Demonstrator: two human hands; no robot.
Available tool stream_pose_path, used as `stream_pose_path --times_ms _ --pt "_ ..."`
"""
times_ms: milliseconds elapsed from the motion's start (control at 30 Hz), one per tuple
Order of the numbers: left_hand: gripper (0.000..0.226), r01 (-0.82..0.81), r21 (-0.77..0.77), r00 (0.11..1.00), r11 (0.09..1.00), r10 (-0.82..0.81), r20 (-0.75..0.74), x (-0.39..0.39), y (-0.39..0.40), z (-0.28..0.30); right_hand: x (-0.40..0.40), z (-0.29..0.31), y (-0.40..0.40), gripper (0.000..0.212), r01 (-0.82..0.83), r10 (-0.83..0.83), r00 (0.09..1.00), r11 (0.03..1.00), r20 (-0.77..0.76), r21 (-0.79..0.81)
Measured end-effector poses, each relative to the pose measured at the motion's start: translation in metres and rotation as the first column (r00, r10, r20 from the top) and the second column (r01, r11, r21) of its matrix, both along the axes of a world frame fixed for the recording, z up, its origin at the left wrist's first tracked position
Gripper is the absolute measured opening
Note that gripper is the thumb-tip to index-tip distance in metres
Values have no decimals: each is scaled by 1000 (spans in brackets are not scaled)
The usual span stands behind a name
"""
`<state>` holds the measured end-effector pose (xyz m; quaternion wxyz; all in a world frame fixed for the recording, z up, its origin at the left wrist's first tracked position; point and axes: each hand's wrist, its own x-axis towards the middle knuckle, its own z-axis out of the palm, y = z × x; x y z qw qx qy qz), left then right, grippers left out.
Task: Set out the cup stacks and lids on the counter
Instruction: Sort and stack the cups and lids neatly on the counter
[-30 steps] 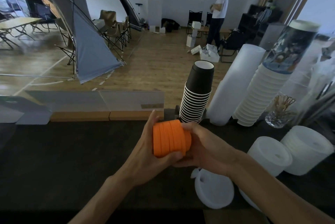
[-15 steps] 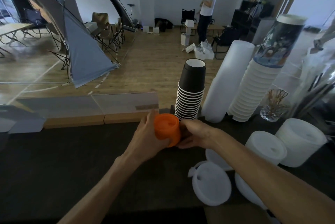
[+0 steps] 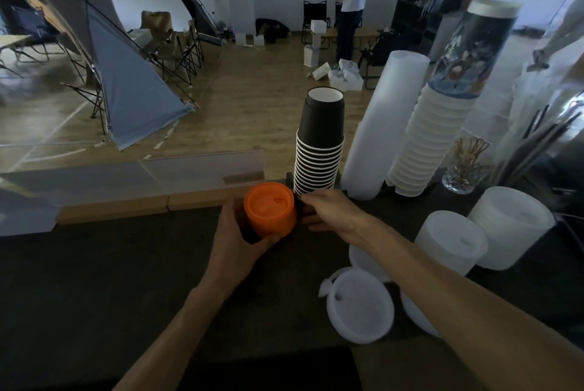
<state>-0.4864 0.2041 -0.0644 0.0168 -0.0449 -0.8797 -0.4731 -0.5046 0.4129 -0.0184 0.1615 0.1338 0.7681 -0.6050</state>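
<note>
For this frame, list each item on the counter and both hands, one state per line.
Orange lid stack: upright, held.
Left hand: grips the orange lid stack.
Right hand: beside the stack; contact unclear.
Black cup stack: upside down, standing.
White cup stack: upside down, leaning.
Loose white lid: lying flat.
White lid stacks: standing on the counter.

Open counter (image 3: pixel 94 280): left half of frame, bare dark surface.
Right side: white lid stacks (image 3: pixel 448 245), loose lid (image 3: pixel 360 305).
Upper centre: black cup stack (image 3: pixel 319 150) beside white cup stacks (image 3: pixel 423 137).
</note>
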Motion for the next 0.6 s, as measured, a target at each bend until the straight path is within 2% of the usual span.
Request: stream_pose_path --times_ms 67,167,267,333,400,500,600 --pt "110 -95 -34 995 995 96 24 19 -3 2 19 13 17 31 17 -10 995 998 -101 62" --pt "95 -144 -54 989 988 141 -43 68 9 10 59 29 50 26 37 22 965 976 -262 216" --pt "78 69 -76 993 995 -76 -94 102 36 20 102 31 79 22 33 88 935 943 -344 331" --pt "88 292 -128 953 948 -300 -48 108 55 25 129 29 94 21 56 95 912 935 -399 351" --pt "106 470 -262 876 843 -481 24 110 74 29 154 29 107 20 103 71 892 929 -446 355" --pt "125 535 -498 826 683 -548 135 109 101 37 187 27 125 18 207 6 859 910 -511 358" --pt "133 505 -576 851 643 -483 206 110 118 37 212 14 141 19 268 -33 855 883 -518 386"
